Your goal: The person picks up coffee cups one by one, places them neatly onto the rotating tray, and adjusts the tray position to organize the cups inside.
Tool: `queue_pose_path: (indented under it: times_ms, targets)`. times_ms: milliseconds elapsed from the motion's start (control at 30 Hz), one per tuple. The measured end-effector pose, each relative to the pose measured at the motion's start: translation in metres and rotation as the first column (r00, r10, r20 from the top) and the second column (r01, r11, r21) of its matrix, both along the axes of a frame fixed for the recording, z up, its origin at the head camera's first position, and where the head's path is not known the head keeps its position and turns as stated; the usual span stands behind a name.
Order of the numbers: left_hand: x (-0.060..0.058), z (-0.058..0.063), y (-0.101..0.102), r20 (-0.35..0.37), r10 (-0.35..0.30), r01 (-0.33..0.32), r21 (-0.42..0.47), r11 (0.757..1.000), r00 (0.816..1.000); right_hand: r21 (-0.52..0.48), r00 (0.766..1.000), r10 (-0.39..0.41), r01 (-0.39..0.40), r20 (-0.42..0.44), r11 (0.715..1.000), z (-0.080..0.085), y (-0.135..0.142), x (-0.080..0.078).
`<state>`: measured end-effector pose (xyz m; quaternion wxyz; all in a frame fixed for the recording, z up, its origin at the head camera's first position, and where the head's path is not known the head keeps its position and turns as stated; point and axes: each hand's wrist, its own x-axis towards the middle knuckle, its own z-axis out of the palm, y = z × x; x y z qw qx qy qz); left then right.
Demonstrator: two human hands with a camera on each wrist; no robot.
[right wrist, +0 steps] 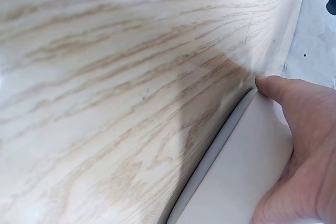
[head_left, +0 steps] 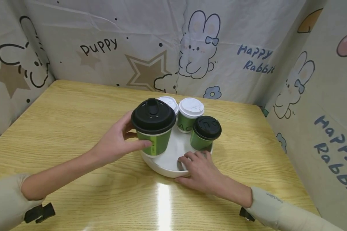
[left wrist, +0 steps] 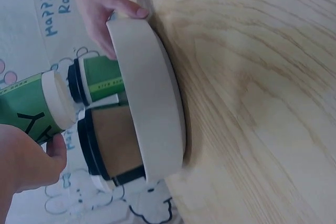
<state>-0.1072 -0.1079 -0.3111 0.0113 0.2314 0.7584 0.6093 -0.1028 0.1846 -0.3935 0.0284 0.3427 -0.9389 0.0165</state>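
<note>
A green paper cup point(head_left: 157, 144) with a black lid is in my left hand point(head_left: 112, 141), the thumb across its front and the fingers behind. The left wrist view shows its white base tilted and raised above the round white tray point(head_left: 164, 171). My right hand point(head_left: 202, 171) grips the tray's near right rim, fingers over the inside and thumb along the outer wall point(right wrist: 236, 171). Close to those fingers stands a smaller green cup point(head_left: 200, 142) with a black lid. Behind it is a green cup point(head_left: 186, 123) with a white lid.
Another white lid point(head_left: 169, 103) shows partly behind the held cup. In the left wrist view, a brown cup point(left wrist: 118, 142) with a black lid stands in the tray. The tray rests on a wood-grain table point(head_left: 84, 106), with printed cloth point(head_left: 104, 64) hanging around it.
</note>
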Motion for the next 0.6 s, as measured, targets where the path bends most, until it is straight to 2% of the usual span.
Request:
queue_pose_path:
  times_ms: [367, 600]
  targets:
    - [0.0, -0.015, 0.022, 0.043, -0.06, 0.06, 0.002, 0.998, 0.997, -0.045, 0.998, 0.052, -0.054, -0.042, 0.998, -0.001, 0.004, 0.0]
    - [0.002, -0.022, 0.027, 0.062, -0.073, 0.074, -0.017, 0.997, 0.995, -0.13, 0.992, 0.099, -0.109, -0.077, 0.986, 0.003, 0.008, -0.001]
